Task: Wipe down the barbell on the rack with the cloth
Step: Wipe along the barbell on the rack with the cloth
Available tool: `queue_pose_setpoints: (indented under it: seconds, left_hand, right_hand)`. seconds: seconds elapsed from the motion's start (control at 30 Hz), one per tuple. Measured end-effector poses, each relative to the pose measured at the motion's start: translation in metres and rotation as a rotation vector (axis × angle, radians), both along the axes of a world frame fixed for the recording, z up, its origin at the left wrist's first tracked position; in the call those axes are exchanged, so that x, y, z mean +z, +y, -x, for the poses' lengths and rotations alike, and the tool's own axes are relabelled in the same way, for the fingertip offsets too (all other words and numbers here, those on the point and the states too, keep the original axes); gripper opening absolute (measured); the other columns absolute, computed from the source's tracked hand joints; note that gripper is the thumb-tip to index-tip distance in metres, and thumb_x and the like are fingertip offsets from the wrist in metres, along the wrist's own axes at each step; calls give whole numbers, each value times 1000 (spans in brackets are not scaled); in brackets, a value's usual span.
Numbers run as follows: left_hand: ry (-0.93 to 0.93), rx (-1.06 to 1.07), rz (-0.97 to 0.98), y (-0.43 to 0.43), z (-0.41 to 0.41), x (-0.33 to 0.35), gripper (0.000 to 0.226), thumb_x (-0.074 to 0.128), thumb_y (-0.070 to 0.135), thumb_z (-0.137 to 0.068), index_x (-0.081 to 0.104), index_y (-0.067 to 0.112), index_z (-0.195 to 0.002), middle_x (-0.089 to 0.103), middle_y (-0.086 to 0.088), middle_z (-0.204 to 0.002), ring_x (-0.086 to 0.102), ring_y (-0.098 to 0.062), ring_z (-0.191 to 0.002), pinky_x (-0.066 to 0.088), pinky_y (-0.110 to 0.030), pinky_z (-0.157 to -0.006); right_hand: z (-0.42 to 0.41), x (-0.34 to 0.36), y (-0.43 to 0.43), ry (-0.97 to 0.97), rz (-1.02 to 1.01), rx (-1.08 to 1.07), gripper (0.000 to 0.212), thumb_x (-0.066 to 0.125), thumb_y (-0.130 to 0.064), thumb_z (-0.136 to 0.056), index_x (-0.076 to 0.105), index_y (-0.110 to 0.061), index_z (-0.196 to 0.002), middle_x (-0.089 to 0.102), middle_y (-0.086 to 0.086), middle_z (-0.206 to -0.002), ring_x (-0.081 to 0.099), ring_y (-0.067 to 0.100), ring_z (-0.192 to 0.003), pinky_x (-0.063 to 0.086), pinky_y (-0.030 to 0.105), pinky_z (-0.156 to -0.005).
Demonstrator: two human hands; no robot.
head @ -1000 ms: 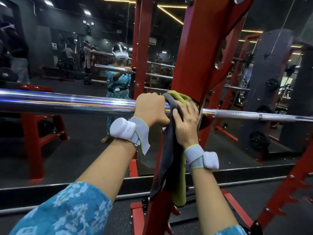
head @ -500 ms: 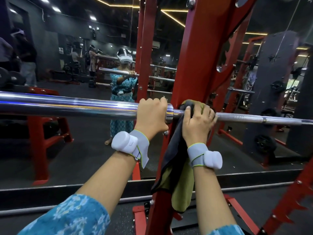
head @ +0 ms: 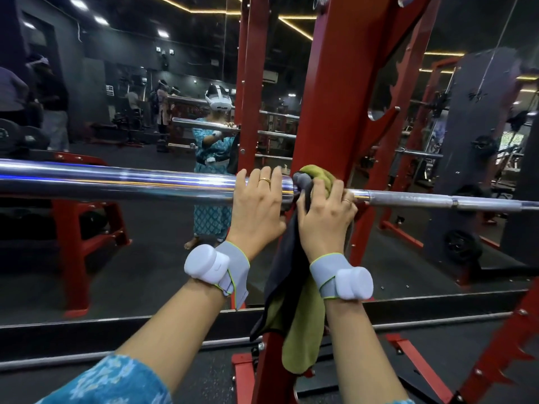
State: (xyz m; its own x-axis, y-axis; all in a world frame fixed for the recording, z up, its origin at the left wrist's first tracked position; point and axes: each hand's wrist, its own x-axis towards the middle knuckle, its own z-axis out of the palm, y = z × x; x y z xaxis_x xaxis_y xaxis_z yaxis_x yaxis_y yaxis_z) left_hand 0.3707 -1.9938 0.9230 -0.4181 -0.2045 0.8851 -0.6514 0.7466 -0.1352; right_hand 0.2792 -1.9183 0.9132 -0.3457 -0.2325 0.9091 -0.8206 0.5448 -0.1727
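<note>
I see the barbell (head: pixel 116 182) crossing mid-frame at the red rack upright (head: pixel 329 97). At centre, left hand (head: pixel 258 205) curls over the thick sleeve end. Just beside it, right hand (head: pixel 326 217) clutches the cloth (head: pixel 303 316) against the bar, its tail hanging down.

Both my forearms reach up and forward to the barbell (head: pixel 116 182), wrists roughly level and close together. My left hand (head: pixel 258 208) grips the thick end of it, back of the hand towards me, fingers curled over the top, a ring on one finger. My right hand (head: pixel 326 220) sits just beside the left, on the bar's thinner stretch, fingers curled round the cloth (head: pixel 303 316) and pressing it to the bar. I see a left wrist band (head: pixel 215 269) and a right wrist band (head: pixel 341 278), each grey with a white pod.
</note>
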Motion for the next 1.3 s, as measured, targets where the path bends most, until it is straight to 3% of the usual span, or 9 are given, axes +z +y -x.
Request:
queue_pose_setpoints:
  seconds: [0.1, 0.2, 0.37, 0.53, 0.63, 0.73, 0.83, 1.0, 1.3]
  left_hand:
    - [-1, 85, -36, 11, 2, 4, 87, 58, 41, -67, 34, 4, -142, 44, -20, -138, 38, -35, -130, 20, -59, -107]
    - [-64, 124, 58, 31, 19, 7, 72, 55, 37, -73, 46, 2, -135, 44, -21, -140, 32, -36, -136, 4, -59, -109]
    - [-141, 13, 67, 53, 47, 11, 34, 53, 14, -55, 67, 2, -83, 66, -19, -89, 58, -38, -106, 17, -49, -112]
    - [-104, -1, -52, 55, 76, 19, 27, 71, 11, -44, 62, 14, -69, 59, -6, -62, 57, -27, -56, 50, -48, -82]
    - [-114, -4, -55, 48, 83, 16, 31, 74, 17, -40, 60, 18, -68, 59, -5, -62, 56, -25, -58, 42, -29, -59]
    - [-87, 7, -2, 40, 84, 10, 29, 69, 15, -43, 56, 17, -70, 57, -7, -63, 51, -25, -58, 33, -29, -56]
    - [-54, -14, 13, 36, 86, 12, 30, 70, 15, -40, 56, 16, -67, 57, -7, -61, 51, -25, -54, 32, -27, -56]
    - [-63, -33, 18, 33, 88, 12, 35, 72, 20, -35, 59, 18, -67, 59, -4, -60, 53, -23, -54, 34, -26, -56]
    - [-83, -55, -1, 36, 83, 13, 31, 70, 16, -39, 58, 18, -67, 58, -4, -61, 52, -22, -55, 35, -25, -57]
  right_hand:
    - [-1, -8, 13, 54, 14, 120, 36, 44, -32, -82, 63, -7, -99, 58, 20, -92, 56, 39, -77, 46, 40, -58]
    - [10, -6, 39, 70, 153, 166, 33, 47, -29, -86, 61, -5, -105, 58, 22, -94, 55, 40, -82, 43, 43, -69]
    - [46, 31, 84, 44, 315, 248, 37, 46, -26, -91, 60, 3, -111, 55, 27, -102, 52, 43, -91, 34, 42, -86]
    - [105, 59, 96, 119, -56, 208, 39, 42, -24, -87, 63, -14, -118, 59, 17, -112, 39, 31, -97, 33, 41, -82]
    - [116, 43, 80, 126, -346, 403, 52, 37, -14, -72, 69, -16, -113, 63, 15, -112, 50, 35, -99, 42, 40, -86]
    - [121, 35, 81, -77, -412, 470, 56, 38, -8, -73, 65, -20, -121, 56, 12, -128, 45, 37, -116, 28, 33, -105]
    - [128, 40, 88, -159, -446, 488, 55, 46, 6, -80, 62, -22, -125, 51, 12, -133, 41, 36, -121, 22, 29, -107]
    - [139, 34, 94, -279, -296, 321, 42, 52, -5, -93, 57, -25, -130, 50, 16, -128, 42, 39, -120, 31, 42, -105]
    - [105, 18, 79, -244, -161, 285, 53, 50, 13, -82, 63, -16, -124, 48, 20, -128, 39, 41, -113, 24, 35, -104]
